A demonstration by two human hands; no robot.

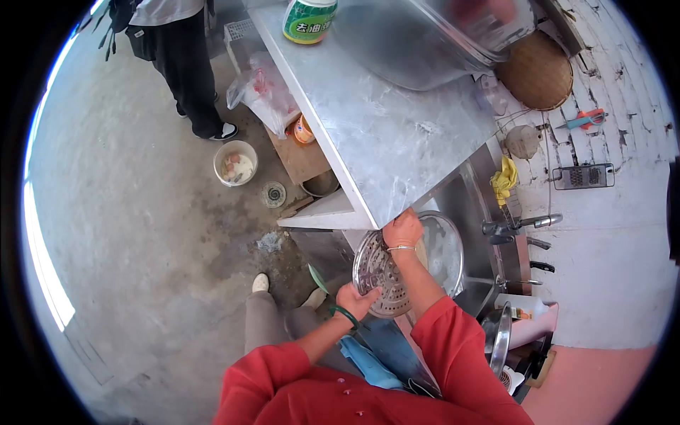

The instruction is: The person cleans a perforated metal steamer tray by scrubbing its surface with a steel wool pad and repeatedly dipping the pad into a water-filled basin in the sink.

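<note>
A round metal steamer plate (382,276) full of small holes is tilted over the edge of the sink. My left hand (358,300) grips its near left rim, thumb on the upper face. At the plate's far right edge, beside the table corner, is my right hand (404,230). Its fingers are curled, and whatever they hold is hidden from view. Just right of the plate, a metal basin (444,255) with cloudy, sudsy water stands in the sink (476,244).
A metal-topped table (418,134) juts close to my hands, bearing a green-labelled container (309,21) and a large clear tub (397,49). Behind the sink are a faucet (520,225) and knives (542,266). A white bucket (236,163) stands on the floor near another person (185,71).
</note>
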